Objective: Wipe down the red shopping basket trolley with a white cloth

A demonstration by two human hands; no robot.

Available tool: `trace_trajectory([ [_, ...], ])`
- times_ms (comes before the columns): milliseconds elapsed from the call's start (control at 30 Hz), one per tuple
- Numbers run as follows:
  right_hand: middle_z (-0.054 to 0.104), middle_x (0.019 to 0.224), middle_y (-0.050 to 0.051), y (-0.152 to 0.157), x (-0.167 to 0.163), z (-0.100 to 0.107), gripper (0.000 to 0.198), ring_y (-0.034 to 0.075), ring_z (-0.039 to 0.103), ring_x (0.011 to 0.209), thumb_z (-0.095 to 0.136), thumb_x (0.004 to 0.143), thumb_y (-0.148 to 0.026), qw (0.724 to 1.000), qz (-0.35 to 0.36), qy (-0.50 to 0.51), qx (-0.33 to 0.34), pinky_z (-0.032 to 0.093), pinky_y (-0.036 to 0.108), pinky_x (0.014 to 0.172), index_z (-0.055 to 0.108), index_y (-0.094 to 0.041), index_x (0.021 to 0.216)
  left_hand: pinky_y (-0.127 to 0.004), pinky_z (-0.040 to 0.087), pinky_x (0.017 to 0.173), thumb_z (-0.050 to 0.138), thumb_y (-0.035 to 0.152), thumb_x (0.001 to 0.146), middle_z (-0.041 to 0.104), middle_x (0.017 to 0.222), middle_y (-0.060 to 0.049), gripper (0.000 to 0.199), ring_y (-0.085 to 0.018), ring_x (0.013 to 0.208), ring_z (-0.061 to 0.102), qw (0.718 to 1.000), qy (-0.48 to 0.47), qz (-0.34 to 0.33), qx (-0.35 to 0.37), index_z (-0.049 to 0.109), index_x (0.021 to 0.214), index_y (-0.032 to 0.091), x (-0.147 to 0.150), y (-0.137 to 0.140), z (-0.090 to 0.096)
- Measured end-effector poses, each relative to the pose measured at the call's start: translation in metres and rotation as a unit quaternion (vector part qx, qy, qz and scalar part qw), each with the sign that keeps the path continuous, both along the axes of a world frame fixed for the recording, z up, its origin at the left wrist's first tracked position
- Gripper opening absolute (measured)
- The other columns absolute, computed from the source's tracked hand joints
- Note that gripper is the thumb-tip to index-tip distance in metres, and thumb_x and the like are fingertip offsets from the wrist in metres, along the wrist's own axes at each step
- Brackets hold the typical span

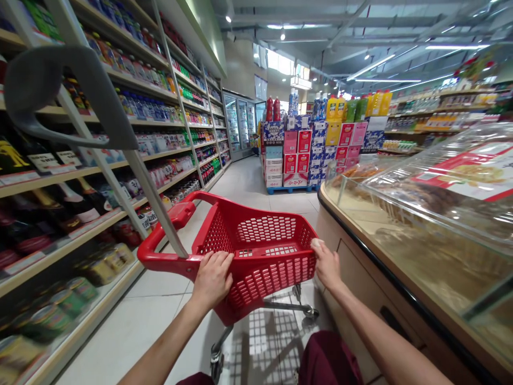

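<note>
A red plastic shopping cart [260, 262] stands sideways in front of me, and no goods show in its basket. My left hand [213, 278] is closed over the near rim, beside the metal post that carries a grey handle [90, 96]. At the basket's right corner, my right hand [326, 264] grips the rim; a small whitish patch shows at its fingertips, too unclear to name. Both thumbs and fingers partly hide behind the rim. Below the basket, the cart's caster wheels [310, 315] rest on the tiled floor.
Bottle shelves [140, 123] line the left side, close to the cart's handle end. To the right stands a glass-topped display counter [360, 256] with packaged food. Stacked drink cartons [296, 155] on a blue pallet [292, 189] stand ahead, with glass-door fridges [240, 123] behind.
</note>
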State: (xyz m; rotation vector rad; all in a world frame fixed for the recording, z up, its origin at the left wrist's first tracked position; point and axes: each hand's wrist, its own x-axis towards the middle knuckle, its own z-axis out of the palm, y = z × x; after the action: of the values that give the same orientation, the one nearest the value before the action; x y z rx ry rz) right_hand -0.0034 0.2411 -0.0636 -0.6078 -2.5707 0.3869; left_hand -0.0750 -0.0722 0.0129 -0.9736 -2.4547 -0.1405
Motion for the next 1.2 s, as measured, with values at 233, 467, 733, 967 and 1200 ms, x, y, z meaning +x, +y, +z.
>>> trace_trajectory([
  [233, 0.046, 0.129, 0.009, -0.009, 0.0, 0.004, 0.052, 0.02, 0.038, 0.12, 0.033, 0.073, -0.002, 0.997, 0.069, -0.008, 0.035, 0.019, 0.048, 0.099, 0.053, -0.023, 0.117, -0.041, 0.029, 0.097, 0.046, 0.017, 0.07, 0.059, 0.111, -0.008, 0.039, -0.022, 0.105, 0.049, 1.0, -0.007, -0.013, -0.012, 0.054, 0.109, 0.016, 0.0, 0.0, 0.002],
  [467, 0.039, 0.135, 0.003, -0.039, -0.007, 0.008, 0.063, 0.014, 0.031, 0.125, 0.03, 0.07, 0.002, 0.984, 0.166, 0.029, 0.059, 0.02, 0.041, 0.101, 0.046, -0.026, 0.124, -0.04, 0.031, 0.097, 0.046, 0.015, 0.067, 0.061, 0.108, -0.006, 0.04, -0.021, 0.103, 0.051, 0.999, 0.021, -0.005, 0.026, 0.056, 0.105, 0.017, 0.001, -0.001, -0.005],
  [733, 0.046, 0.128, 0.002, -0.037, -0.041, -0.018, 0.065, 0.02, 0.042, 0.118, 0.029, 0.065, 0.001, 0.997, 0.065, 0.024, 0.036, 0.031, 0.046, 0.096, 0.052, -0.03, 0.118, -0.031, 0.036, 0.095, 0.046, 0.009, 0.055, 0.062, 0.109, 0.0, 0.059, -0.017, 0.101, 0.054, 0.996, 0.079, -0.051, -0.005, 0.051, 0.112, 0.023, -0.032, -0.015, -0.028],
  [967, 0.048, 0.126, 0.001, -0.057, -0.03, 0.003, 0.057, 0.022, 0.045, 0.116, 0.032, 0.071, -0.004, 0.995, 0.092, 0.004, 0.049, 0.028, 0.053, 0.096, 0.056, -0.035, 0.112, -0.042, 0.028, 0.102, 0.043, 0.007, 0.057, 0.054, 0.122, -0.003, 0.061, -0.022, 0.115, 0.045, 1.0, 0.024, 0.0, -0.018, 0.05, 0.117, 0.022, -0.013, -0.023, -0.008],
  [1200, 0.049, 0.127, 0.005, -0.076, -0.023, 0.019, 0.058, 0.023, 0.043, 0.117, 0.046, 0.064, -0.007, 0.989, 0.14, 0.001, 0.055, 0.023, 0.053, 0.098, 0.052, -0.03, 0.117, -0.039, 0.025, 0.104, 0.045, 0.013, 0.062, 0.054, 0.121, -0.005, 0.054, -0.02, 0.115, 0.044, 0.998, -0.061, 0.03, -0.004, 0.051, 0.115, 0.018, -0.001, -0.023, 0.007],
])
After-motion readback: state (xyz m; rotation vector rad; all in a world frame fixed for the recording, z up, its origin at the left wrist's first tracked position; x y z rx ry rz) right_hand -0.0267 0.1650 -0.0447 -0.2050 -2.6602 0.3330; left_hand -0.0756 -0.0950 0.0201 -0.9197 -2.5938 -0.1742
